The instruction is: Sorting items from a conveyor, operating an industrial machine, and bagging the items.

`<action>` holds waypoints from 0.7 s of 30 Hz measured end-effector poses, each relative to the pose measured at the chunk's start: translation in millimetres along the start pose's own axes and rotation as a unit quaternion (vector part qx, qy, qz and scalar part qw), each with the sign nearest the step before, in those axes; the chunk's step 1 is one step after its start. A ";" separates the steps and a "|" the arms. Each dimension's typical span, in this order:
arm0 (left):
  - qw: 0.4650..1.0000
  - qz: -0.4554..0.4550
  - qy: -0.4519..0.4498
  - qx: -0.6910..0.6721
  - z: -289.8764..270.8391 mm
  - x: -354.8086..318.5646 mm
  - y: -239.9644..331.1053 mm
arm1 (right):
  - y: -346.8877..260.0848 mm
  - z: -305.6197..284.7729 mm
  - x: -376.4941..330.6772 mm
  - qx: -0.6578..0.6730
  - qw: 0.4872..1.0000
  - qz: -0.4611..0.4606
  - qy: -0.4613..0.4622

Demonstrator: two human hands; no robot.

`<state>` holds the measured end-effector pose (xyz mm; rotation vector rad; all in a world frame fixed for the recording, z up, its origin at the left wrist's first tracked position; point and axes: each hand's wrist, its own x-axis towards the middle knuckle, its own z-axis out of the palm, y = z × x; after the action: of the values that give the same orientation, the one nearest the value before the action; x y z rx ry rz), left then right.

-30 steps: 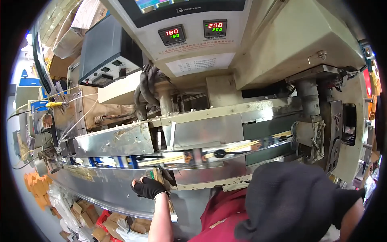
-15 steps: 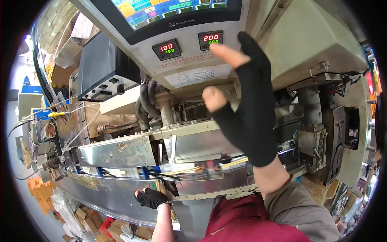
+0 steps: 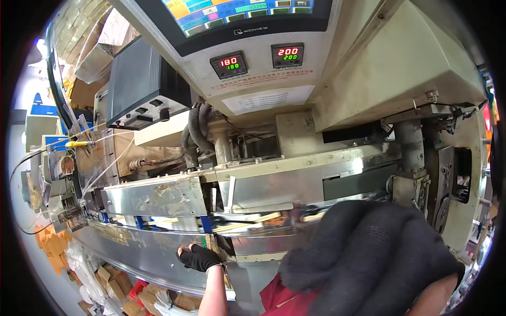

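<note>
Right hand lowered from control panel. Left hand curled near conveyor. Cannot tell either hand's grip.

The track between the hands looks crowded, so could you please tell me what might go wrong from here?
First, the left hand is just below the track, near a blue divider; if the track is running, its fingers or glove might get caught. Second, the right hand hides part of the track from this view, so a misplaced item there could go unseen. Third, the pale sticks lie slanted, and one might snag on the track's edge.
</note>
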<state>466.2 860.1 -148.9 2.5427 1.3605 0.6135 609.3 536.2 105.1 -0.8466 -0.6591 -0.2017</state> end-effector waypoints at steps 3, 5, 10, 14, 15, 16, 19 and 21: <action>0.999 -0.014 0.025 -0.036 -5.1 3.2 -10.1 | -12.6 -14.8 -37.4 0.053 0.997 0.063 -0.001; 0.999 0.000 0.022 0.025 -9.3 1.0 -3.7 | -25.8 -23.0 -56.3 0.070 0.992 0.101 -0.001; 0.998 0.034 0.030 0.053 -1.6 -3.7 -10.0 | 20.6 17.2 -52.7 0.109 0.976 0.186 0.002; 0.999 0.009 0.026 0.035 -8.7 -0.6 -26.4 | 25.5 39.6 -135.0 0.161 0.791 0.553 -0.204; 0.995 0.020 0.018 0.094 -11.1 -0.6 -23.3 | 28.1 38.2 -169.2 0.194 0.750 0.604 -0.187; 0.995 0.029 0.020 0.093 -13.5 -2.2 -14.0 | 28.0 32.8 -209.0 0.223 0.708 0.650 -0.163; 1.000 0.000 0.008 0.013 -9.3 -1.9 -15.1 | 5.1 6.9 -325.9 0.072 0.677 0.717 -0.148; 0.996 0.063 0.016 0.057 2.6 -3.9 -12.0 | -15.4 -23.1 -508.0 -0.127 0.760 0.626 -0.118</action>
<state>456.5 863.7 -156.5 2.7372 1.2888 0.6184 214.7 463.9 -207.7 -1.4287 -0.1715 1.0793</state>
